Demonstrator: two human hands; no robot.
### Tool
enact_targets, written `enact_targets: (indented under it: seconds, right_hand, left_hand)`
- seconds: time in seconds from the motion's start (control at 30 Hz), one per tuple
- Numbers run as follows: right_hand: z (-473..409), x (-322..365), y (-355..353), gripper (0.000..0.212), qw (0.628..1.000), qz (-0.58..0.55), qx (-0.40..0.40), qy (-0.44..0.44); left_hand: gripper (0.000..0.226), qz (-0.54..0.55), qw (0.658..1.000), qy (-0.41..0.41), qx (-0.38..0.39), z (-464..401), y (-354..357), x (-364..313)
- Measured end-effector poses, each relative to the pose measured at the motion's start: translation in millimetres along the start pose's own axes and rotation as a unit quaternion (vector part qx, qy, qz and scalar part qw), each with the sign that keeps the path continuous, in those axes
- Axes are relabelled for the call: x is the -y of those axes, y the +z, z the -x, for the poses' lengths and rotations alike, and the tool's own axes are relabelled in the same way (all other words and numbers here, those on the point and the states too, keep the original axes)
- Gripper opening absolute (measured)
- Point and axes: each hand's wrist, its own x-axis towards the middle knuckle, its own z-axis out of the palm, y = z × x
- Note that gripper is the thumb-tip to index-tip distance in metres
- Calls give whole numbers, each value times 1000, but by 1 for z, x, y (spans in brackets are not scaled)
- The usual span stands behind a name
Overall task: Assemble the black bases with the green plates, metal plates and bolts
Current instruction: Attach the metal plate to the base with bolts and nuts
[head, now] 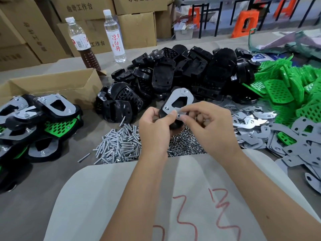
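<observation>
Head view: left hand is gripping a glossy black base above the desk while right-hand fingers are pinching something small at its flat steel plate, near a bottle reading 凉白开.

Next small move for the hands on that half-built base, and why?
Probably turn the nut down with the right hand while the left hand steadies the base. The metal plate already lies on the base, a fastener shows at its far corner, and the right fingertips pinch something small at the near edge; what exactly is hard to tell.
</observation>
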Motion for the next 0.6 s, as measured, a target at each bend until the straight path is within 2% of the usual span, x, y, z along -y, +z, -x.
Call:
enact_targets:
  seconds: [0.13,0.43,0.6]
  right_hand:
    - [0,-3,1,7,993,94,8,-70]
    - [-4,7,9,26,961,261,44,-75]
    - [-4,12,12,25,942,323,38,-78]
  left_hand:
    - [27,-52,998,37,-15,3,3,-1]
    - [30,-76,994,61,-43,4,7,3]
    - [33,-36,999,23,-25,3,6,4]
